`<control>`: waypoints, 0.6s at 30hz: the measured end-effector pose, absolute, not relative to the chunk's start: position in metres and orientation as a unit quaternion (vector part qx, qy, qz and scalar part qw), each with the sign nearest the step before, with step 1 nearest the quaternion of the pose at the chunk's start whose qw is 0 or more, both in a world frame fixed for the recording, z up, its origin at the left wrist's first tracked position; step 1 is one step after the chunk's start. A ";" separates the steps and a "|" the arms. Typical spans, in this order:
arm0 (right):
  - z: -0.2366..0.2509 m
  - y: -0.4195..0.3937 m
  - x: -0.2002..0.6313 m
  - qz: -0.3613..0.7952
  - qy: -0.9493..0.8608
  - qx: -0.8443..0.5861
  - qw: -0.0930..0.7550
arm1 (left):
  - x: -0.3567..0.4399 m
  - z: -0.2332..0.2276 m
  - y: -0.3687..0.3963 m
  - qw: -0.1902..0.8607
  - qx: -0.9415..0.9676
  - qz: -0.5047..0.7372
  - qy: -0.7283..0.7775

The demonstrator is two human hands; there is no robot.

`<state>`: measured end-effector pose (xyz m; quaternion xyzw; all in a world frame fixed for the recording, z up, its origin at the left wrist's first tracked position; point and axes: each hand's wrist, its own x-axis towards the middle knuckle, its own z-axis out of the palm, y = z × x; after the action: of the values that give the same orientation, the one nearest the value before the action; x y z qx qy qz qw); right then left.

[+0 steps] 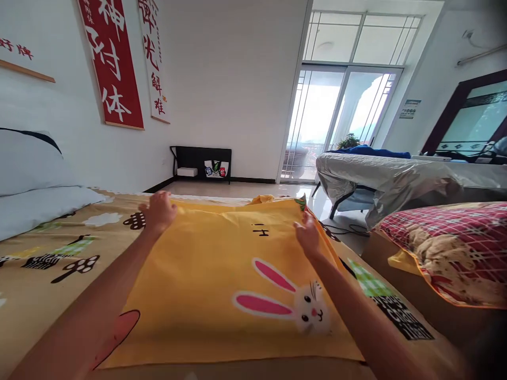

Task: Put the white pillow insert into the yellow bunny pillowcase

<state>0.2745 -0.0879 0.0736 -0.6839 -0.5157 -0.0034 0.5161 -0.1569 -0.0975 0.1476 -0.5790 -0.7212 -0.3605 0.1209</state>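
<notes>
A yellow pillowcase (206, 274) with a printed white rabbit and the letters "Hi" lies spread on the bed. My left hand (160, 212) is closed on its far left corner. On the far right edge, my right hand (308, 232) pinches the fabric near a small green print. Between the hands, the far edge shows a fold and a bunched bit of yellow cloth. Under the pillowcase is a tan bed sheet (99, 232) with brown tree and green check prints. My left forearm covers part of an orange-red print on the near left.
White pillows (31, 163) rest at the bed's left end. To the right, a red plaid cushion (455, 253) sits on a cardboard box (380, 253). Behind it stands a table (356, 166) under a silvery cover, with a chair beneath. A low black shelf (204, 158) is by the far wall.
</notes>
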 end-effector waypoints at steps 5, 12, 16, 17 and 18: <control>-0.012 -0.082 0.161 0.031 -0.676 -0.640 0.363 | -0.053 0.059 -0.066 0.011 -0.741 -0.236 -0.628; -0.053 -0.096 0.166 -0.066 -0.724 -0.649 0.226 | -0.034 -0.028 -0.063 -0.029 -0.795 -0.161 -0.584; -0.046 -0.101 0.214 -0.079 -0.672 -0.716 0.172 | -0.082 -0.016 -0.062 -0.054 -0.782 -0.145 -0.604; -0.049 -0.106 0.227 -0.077 -0.662 -0.727 0.165 | -0.098 -0.017 -0.068 -0.057 -0.781 -0.144 -0.605; -0.055 -0.113 0.240 -0.078 -0.656 -0.733 0.163 | -0.116 -0.023 -0.078 -0.054 -0.778 -0.148 -0.608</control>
<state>0.2404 -0.1132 -0.0555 -0.7330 -0.6557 -0.0782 0.1631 -0.1156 -0.0777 -0.0231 -0.7781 -0.6081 -0.1479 -0.0537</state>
